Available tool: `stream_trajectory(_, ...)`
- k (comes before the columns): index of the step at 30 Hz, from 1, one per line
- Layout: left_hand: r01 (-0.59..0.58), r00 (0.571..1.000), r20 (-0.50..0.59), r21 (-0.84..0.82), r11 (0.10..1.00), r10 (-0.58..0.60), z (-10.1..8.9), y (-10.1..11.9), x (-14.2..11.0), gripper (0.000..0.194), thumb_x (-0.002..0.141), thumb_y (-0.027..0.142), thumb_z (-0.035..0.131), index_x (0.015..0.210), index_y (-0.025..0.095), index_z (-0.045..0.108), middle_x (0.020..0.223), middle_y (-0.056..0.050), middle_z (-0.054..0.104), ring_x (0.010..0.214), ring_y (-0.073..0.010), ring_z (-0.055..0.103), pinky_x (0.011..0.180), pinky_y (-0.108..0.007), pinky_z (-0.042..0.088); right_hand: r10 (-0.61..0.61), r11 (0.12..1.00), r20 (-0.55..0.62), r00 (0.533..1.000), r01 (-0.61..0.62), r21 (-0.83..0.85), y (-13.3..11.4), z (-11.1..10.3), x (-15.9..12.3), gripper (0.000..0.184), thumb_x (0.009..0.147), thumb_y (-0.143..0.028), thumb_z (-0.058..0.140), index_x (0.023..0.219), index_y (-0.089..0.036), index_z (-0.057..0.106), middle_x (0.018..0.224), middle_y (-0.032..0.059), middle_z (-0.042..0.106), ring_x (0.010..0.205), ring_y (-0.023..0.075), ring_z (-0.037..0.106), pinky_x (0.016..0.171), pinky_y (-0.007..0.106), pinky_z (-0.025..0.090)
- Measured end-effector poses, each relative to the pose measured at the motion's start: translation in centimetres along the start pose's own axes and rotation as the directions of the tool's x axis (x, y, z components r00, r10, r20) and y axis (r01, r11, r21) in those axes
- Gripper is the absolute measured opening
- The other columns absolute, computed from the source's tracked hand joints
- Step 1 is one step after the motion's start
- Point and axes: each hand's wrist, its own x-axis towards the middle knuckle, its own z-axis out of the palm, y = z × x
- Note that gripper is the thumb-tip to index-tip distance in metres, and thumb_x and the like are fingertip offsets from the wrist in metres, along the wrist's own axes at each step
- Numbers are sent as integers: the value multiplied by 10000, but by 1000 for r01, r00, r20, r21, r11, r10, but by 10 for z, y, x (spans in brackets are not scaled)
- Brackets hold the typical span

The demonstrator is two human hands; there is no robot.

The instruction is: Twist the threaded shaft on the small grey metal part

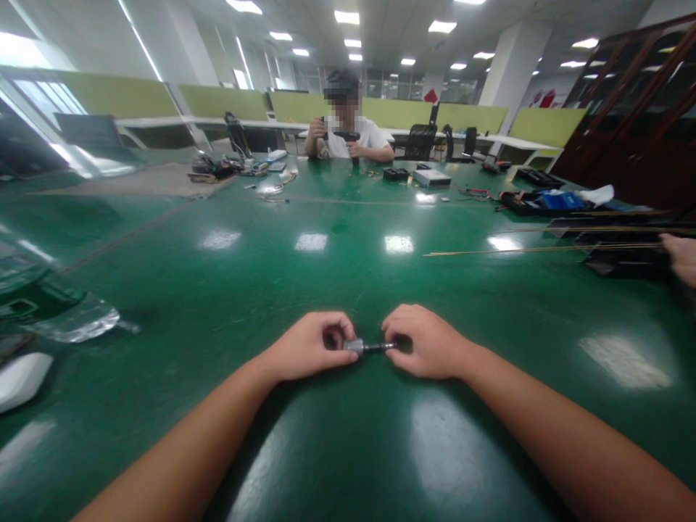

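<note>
Between my hands lies a short thin metal rod (pixel 373 348) with a thicker grey cylindrical end, held level just above or on the green tabletop. My left hand (pixel 312 344) pinches the grey cylinder between thumb and fingers. At the other end, my right hand (pixel 427 342) has its thumb and fingertips closed on the dark, shiny shaft. The piece is too small and blurred to tell its exact kind. Part of each end is hidden by the fingers.
A plastic bottle (pixel 54 304) lies at the left, near a white object (pixel 22 378). Across the table a person (pixel 348 134) holds a power drill (pixel 351 138). Another person's hand (pixel 682 257) is at the right by thin brass-coloured rods (pixel 516 251) and black trays (pixel 625 261).
</note>
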Motion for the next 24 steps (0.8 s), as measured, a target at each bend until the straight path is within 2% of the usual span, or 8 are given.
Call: stream_trajectory(24,8,1000,10,23,1000,-8,-1,0,0,294,757,339,766,953,133,696,805,-44,709,713,-174,642,655,-261,499,-31,999,-12,999,31,-9,6,-1,-2,62,743,-174,694,788,-204,664,956,42,719,923,208,633,874,361,465)
